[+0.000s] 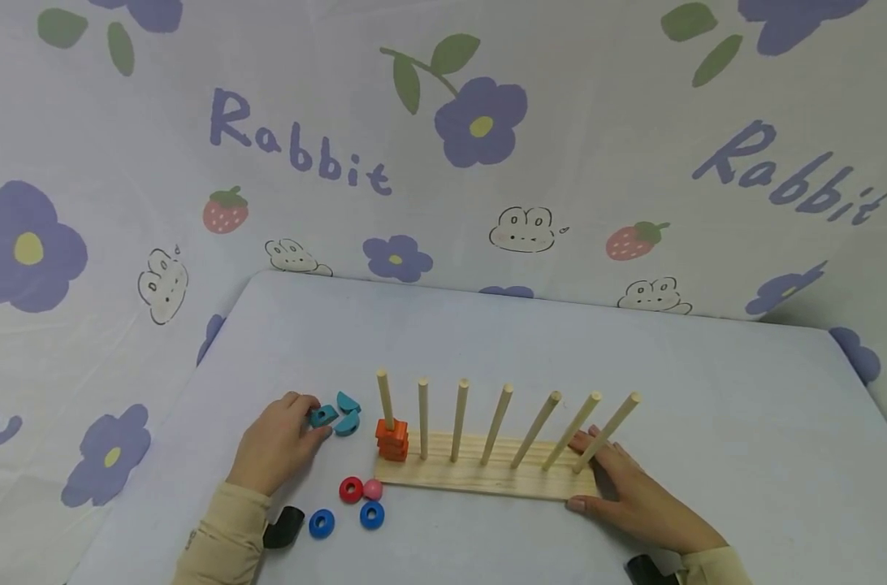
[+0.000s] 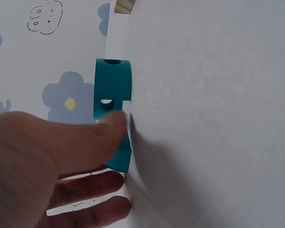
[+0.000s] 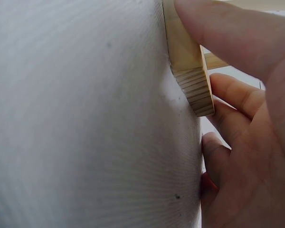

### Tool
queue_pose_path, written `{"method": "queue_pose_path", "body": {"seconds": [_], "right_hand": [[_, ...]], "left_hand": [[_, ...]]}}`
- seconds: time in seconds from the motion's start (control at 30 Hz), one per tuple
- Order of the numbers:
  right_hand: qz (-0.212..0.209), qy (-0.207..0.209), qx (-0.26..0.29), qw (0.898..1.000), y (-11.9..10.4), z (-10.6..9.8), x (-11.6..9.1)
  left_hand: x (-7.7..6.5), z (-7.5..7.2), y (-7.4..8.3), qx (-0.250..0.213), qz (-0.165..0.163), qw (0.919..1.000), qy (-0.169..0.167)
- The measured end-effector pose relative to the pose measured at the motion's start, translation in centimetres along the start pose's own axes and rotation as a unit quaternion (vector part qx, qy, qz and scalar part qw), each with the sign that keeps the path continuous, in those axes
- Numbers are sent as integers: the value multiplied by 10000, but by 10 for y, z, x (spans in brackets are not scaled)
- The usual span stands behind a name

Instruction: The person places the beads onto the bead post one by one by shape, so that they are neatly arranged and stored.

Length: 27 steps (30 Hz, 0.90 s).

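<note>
My left hand (image 1: 277,443) is at the left of the table. Its thumb and fingers pinch a teal half-round block (image 1: 323,416) with holes in it. Two more teal half-round blocks (image 1: 347,423) lie just right of the fingertips. A wooden peg board (image 1: 487,479) with several upright pegs stands at the middle. My right hand (image 1: 637,497) grips its right end, thumb at the front edge and fingers behind; the right wrist view shows the thumb over the board's rounded end (image 3: 197,92). Orange blocks (image 1: 392,441) are stacked on the leftmost peg; the other pegs are bare.
In front of the board's left end lie a red ring (image 1: 352,489), a pink ball (image 1: 373,489) and two blue rings (image 1: 322,524). A black wrist device (image 1: 284,528) sits by the left sleeve. Behind the white table (image 1: 443,325) hangs a patterned cloth (image 1: 326,65).
</note>
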State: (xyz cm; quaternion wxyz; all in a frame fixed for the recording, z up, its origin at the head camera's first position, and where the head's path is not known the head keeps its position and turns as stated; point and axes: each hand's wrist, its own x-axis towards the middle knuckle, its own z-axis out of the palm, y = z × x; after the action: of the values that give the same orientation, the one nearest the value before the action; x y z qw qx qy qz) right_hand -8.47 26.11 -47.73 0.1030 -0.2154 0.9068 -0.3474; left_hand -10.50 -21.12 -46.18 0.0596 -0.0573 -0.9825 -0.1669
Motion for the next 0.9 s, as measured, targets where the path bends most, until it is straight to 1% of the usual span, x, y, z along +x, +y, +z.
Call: {"method": "queue_pose_path", "body": {"seconds": [0.13, 0.23, 0.27, 0.33, 0.4, 0.47, 0.53, 0.57, 0.63, 0.73, 0.83, 0.9], "right_hand": [[-10, 31, -14, 10000, 0, 1, -1], [-96, 59, -67, 9999, 0, 1, -1], [-111, 61, -62, 9999, 0, 2, -1], [-167, 83, -103, 9998, 0, 2, -1], [-173, 90, -103, 9998, 1, 2, -1], [-198, 73, -110, 9997, 2, 2, -1], [-209, 53, -96, 9997, 2, 2, -1], [-206, 37, -72, 9998, 3, 2, 0], [-229, 8, -73, 9997, 3, 2, 0], [-176, -34, -53, 9998, 4, 2, 1], [9, -34, -63, 10000, 2, 1, 1], [138, -18, -71, 9999, 0, 1, 2]], "left_hand": [[-1, -4, -1, 97, -129, 9997, -176], [-2, -10, 0, 30, -363, 9992, -180], [-3, -13, 1, -13, -459, 9989, -122], [-4, -18, 3, -95, -653, 9978, 66], [-5, -23, 6, -189, -762, 9963, 341], [-7, -27, 11, -301, -736, 9942, 725], [-8, -31, 16, -346, -579, 9908, 1177], [-9, -34, 19, -365, -478, 9878, 1434], [-9, -41, 27, -398, -279, 9794, 1958], [-8, -56, 43, -561, -4, 9623, 2661], [-6, -75, 66, -795, 280, 9461, 3127], [-6, -86, 82, -881, 594, 9332, 3434]]}}
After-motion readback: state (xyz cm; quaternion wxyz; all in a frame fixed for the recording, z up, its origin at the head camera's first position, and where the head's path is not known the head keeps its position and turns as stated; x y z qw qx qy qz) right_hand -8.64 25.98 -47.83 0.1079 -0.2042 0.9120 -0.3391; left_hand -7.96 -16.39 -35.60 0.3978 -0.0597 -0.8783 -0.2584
